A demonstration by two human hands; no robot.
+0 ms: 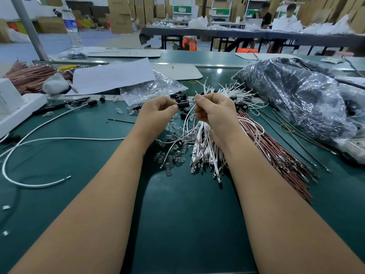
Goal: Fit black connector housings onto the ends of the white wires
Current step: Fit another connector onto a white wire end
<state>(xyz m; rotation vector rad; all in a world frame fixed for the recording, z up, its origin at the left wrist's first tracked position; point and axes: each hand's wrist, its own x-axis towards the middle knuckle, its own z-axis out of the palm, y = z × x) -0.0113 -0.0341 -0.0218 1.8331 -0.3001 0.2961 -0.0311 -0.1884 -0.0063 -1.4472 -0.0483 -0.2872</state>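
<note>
While both forearms reach forward, left hand (pixel 158 109) and right hand (pixel 214 107) pinch 1 black housing (pixel 183 105).

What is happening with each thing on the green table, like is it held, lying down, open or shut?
Left hand: pinches the small black connector housing.
Right hand: pinches the clear end at the housing, wires hanging below.
Bundle of thin white wires: lying loose on the table.
Bundle of reddish-brown wires: lying flat, untouched.
Small clear glass bulbs: scattered.
Clear plastic water bottle: upright, capped.
Big crinkly plastic bag: lying full.
</note>
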